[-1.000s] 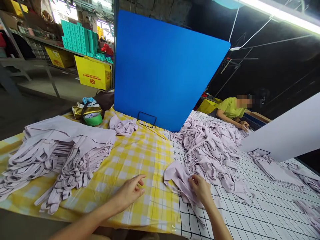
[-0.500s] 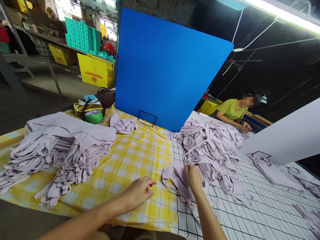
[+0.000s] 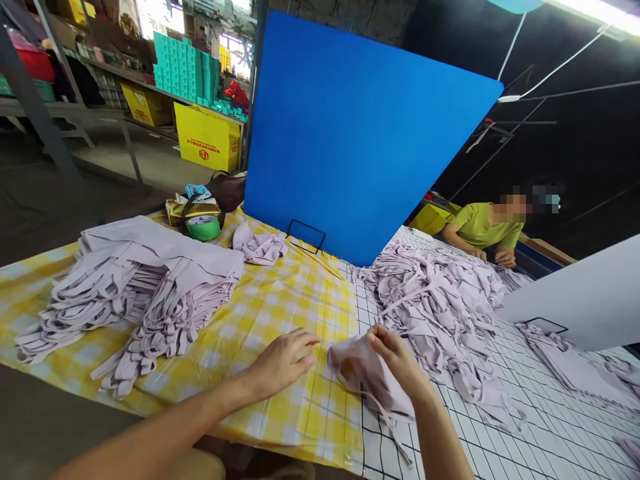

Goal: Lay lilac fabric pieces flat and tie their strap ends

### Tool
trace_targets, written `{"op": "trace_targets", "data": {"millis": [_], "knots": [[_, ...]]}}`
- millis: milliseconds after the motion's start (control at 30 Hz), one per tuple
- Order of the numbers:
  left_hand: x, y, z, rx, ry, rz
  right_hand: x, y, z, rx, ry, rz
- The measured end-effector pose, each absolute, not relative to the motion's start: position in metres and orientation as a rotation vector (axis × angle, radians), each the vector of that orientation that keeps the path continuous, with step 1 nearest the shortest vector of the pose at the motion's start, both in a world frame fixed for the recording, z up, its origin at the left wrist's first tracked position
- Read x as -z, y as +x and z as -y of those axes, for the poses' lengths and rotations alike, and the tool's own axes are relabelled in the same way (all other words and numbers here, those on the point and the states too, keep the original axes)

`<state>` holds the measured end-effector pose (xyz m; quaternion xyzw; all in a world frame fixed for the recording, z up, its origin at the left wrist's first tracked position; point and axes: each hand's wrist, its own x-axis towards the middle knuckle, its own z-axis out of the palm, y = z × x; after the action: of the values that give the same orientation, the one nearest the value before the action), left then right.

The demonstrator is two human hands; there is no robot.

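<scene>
My right hand (image 3: 395, 353) pinches the top edge of a pale mauve fabric piece (image 3: 367, 377), which hangs partly lifted where the yellow checked cloth meets the white grid cloth. A thin strap trails from it toward the front edge. Over the yellow checked cloth (image 3: 280, 300), my left hand (image 3: 287, 360) has its fingers apart, holding nothing, just left of that piece. Behind my right hand lies a tangled heap of mauve pieces (image 3: 435, 293). At the left, a neat stack of similar pieces (image 3: 160, 250) has straps hanging forward.
A blue panel (image 3: 355, 140) stands on a wire foot at the table's back. A white panel (image 3: 590, 293) stands at right. One crumpled piece (image 3: 257, 245) and green tape (image 3: 204, 228) lie back left. A person (image 3: 493, 223) in yellow-green works at the far side.
My right hand has lifted the fabric edge, and the piece has opened upward. My left hand has spread its fingers slightly. The view has shifted a little left.
</scene>
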<state>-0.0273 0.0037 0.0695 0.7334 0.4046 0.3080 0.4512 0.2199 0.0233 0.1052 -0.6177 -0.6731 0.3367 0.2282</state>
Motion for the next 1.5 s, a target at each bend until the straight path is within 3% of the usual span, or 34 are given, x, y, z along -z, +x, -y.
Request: {"op": "trace_targets", "data": {"millis": [100,267,433,567,733,867,1100,1367,1500], "knots": [[-0.096,-0.024,-0.012,-0.846,1.722,-0.774,-0.131,0.189,-0.013,-1.231,-1.442,1.809],[-0.109,-0.029,-0.028,-0.708,1.471,-0.433,-0.147,0.141,-0.009,-1.447,-1.248,1.772],[-0.103,-0.059,-0.037,-0.495,1.51,-0.573,-0.137,0.124,-0.01,-1.661,-1.239,1.706],[-0.107,-0.105,-0.039,-0.673,1.435,-0.61,-0.12,0.137,-0.01,-1.9,-1.171,2.001],[-0.106,-0.162,-0.036,-1.007,1.153,-0.646,-0.112,0.169,-0.009,-1.711,-1.28,2.189],[-0.107,-0.185,-0.032,-1.085,1.145,-0.71,-0.136,0.184,-0.004,-1.532,-1.312,2.223],[-0.137,-0.195,-0.02,-1.318,1.316,-0.592,-0.185,0.194,0.007,-1.297,-0.859,2.258],[-0.126,-0.163,-0.033,-0.725,1.93,-1.124,-0.156,0.176,-0.003,-1.301,-1.27,1.96],[-0.114,-0.104,-0.024,-0.696,2.003,-0.813,-0.141,0.138,-0.011,-1.272,-1.267,2.089]]}}
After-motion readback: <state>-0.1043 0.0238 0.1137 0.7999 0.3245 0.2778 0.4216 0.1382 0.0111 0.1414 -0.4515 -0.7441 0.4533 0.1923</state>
